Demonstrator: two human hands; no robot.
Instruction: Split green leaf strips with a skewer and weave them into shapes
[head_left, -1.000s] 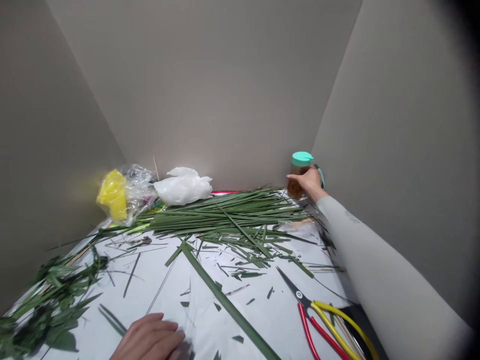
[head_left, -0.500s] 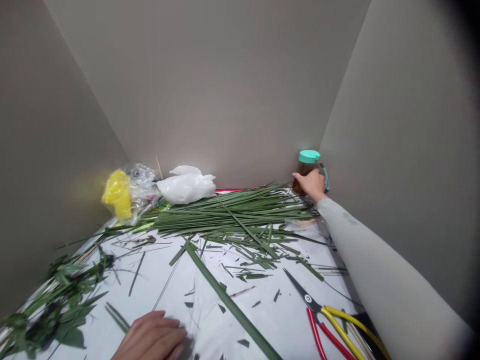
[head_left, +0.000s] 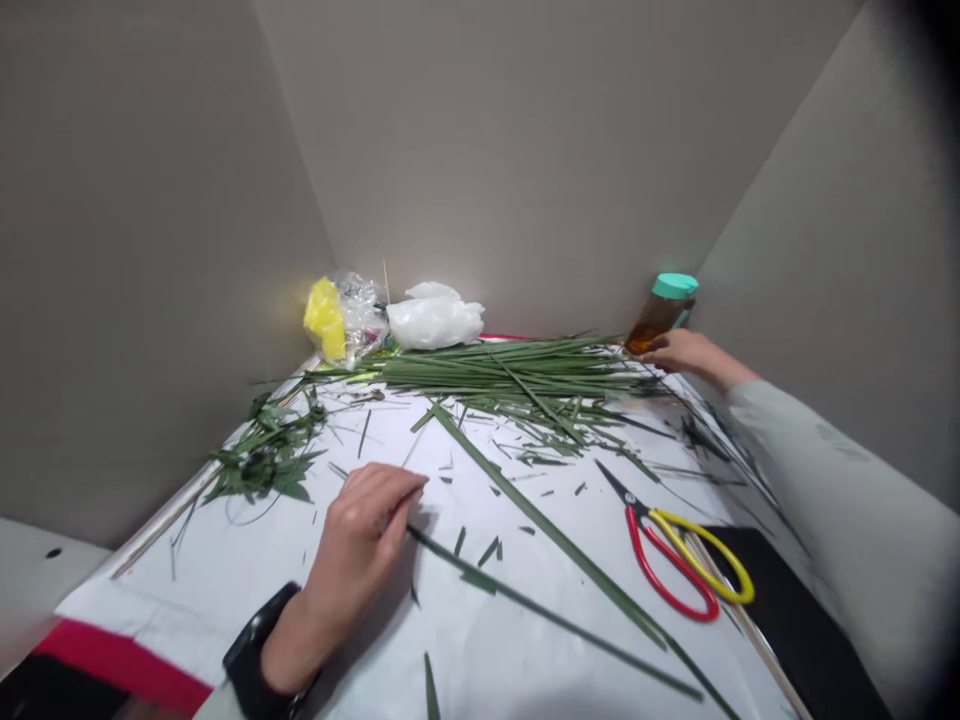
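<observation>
Take clock directions from the middle of the white cover (head_left: pixel 525 660). Locate the bottle (head_left: pixel 655 320) at 2 o'clock, slanted in view, near the right wall (head_left: pixel 847 250); right hand (head_left: pixel 679 352) at its 4 o'clock side, fingertips by the base. Left hand (head_left: pixel 364 530) at 8 o'clock, fingers curled together toward the thumb, at the end of a thin leaf strip (head_left: pixel 555 618). View blurred: cannot tell clamping from mere contact for either hand. Beware of toppling the bottle, possible from a sideways push at the base or from uneven seating against the leaf bundle (head_left: pixel 510 370) at 12 o'clock. Beware of snagging the right sleeve (head_left: pixel 817 450) on dark strips (head_left: pixel 701 435) at 3 o'clock, or knocking the scissors (head_left: pixel 635 508) at 4 o'clock, blades toward 10. Allow least room at 2 o'clock, right wall and back wall (head_left: pixel 517 170) meeting behind the bottle. Expect the left edge (head_left: pixel 161 525) from 8 to 10 o'clock, leafy sprigs (head_left: pixel 262 460) alongside at 9. Use the broadest room at 6 o'clock, on the near side of the thin leaf strip.
</observation>
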